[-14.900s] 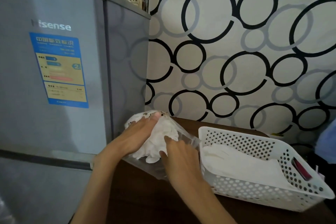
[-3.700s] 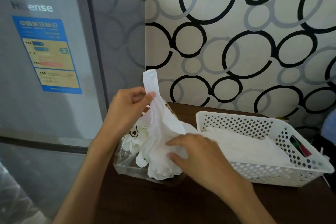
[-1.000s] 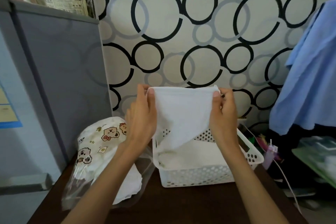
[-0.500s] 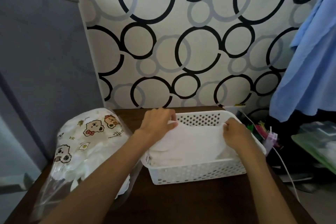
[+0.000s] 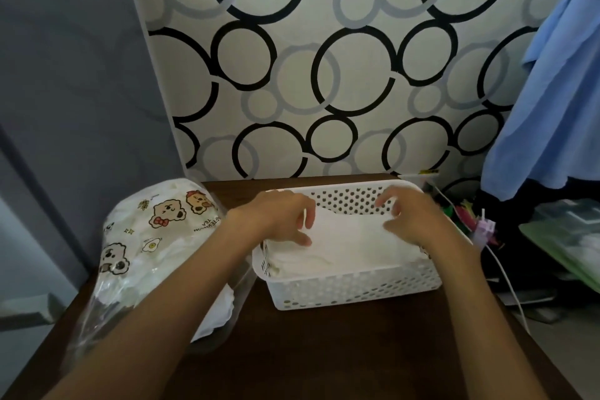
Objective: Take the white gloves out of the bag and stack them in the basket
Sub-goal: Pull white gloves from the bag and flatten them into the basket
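While both my hands hover over the basket [image 5: 354, 286] at the centre of the frame, the white gloves [image 5: 344, 243] lie flat inside it, their long axis running left to right across the picture, the same way the basket runs. My left hand [image 5: 279, 217] sits over the pile's left end and my right hand [image 5: 409, 216] over its right end, so the top piece spans the gap between them. The fingers of both hands are loosely curled and pointing down; they seem just to touch or hang just above the cloth, and I do not see either one pinching it, though motion blur keeps me from being sure. I judge this piece is laid down and the next move turns back to the bag [image 5: 152, 247], which lies at the lower left of the frame, just beside the basket's left wall and partly under my left forearm. More white gloves [image 5: 214, 312] show through its clear plastic, so the job is not finished. My left hand is the nearer one to it. Both things rest on a dark brown table [image 5: 357, 351]. A grey fridge [image 5: 74, 91] fills the upper left, wallpaper [image 5: 324, 58] with black and grey rings covers the back, and a blue cloth [image 5: 552, 91] hangs at the upper right.
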Available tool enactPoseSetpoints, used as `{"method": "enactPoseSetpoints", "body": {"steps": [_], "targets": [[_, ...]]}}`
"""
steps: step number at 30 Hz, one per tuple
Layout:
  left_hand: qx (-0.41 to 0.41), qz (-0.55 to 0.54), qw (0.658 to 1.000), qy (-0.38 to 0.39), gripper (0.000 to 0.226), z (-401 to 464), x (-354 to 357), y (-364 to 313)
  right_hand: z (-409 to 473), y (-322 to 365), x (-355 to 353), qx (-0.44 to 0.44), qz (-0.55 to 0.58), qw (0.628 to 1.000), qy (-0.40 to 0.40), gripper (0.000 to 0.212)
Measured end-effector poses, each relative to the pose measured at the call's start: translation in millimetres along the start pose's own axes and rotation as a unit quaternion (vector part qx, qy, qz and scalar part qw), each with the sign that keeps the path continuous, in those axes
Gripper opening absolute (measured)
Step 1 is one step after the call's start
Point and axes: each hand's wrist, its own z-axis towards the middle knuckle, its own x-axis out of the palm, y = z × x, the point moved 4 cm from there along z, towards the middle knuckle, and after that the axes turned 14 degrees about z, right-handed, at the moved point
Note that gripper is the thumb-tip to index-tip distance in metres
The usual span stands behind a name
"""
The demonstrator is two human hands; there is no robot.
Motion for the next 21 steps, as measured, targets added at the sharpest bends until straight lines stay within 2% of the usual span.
{"method": "enactPoseSetpoints", "body": {"steps": [2, 3, 6, 10, 14, 17, 21], "targets": [[0.014, 0.016, 1.000, 0.023, 0.020, 1.7, 6.2, -5.3, -1.7, -9.2, 17.5, 0.060, -0.036, 0.990, 0.123, 0.054], [0.020, 0.016, 0.999, 0.045, 0.018, 2.3, 11.3, -8.5, -3.2, -14.3, 22.4, 0.083, -0.074, 0.982, 0.155, 0.063], [0.028, 0.011, 0.993, 0.110, 0.020, 2.7, 26.3, -16.9, -5.1, -21.8, 24.5, 0.102, -0.147, 0.970, 0.167, 0.072], [0.020, -0.017, 0.996, 0.087, 0.019, -9.5, 12.8, -15.4, -1.1, -15.1, 14.6, 0.094, -0.103, 0.983, 0.121, 0.068], [-0.036, -0.108, 0.993, -0.037, 0.015, -68.0, -25.7, 11.4, -12.5, 16.1, -2.8, 0.011, -0.054, 0.998, 0.041, 0.052], [-0.109, -0.148, 0.977, -0.112, 0.010, -128.4, -28.0, 47.1, -32.2, 51.4, 1.2, -0.093, -0.019, 0.995, 0.034, 0.036], [-0.183, -0.126, 0.975, -0.029, 0.029, -173.0, -5.5, 84.5, -73.3, 110.1, 31.3, -0.201, 0.014, 0.976, 0.088, 0.023]]}}
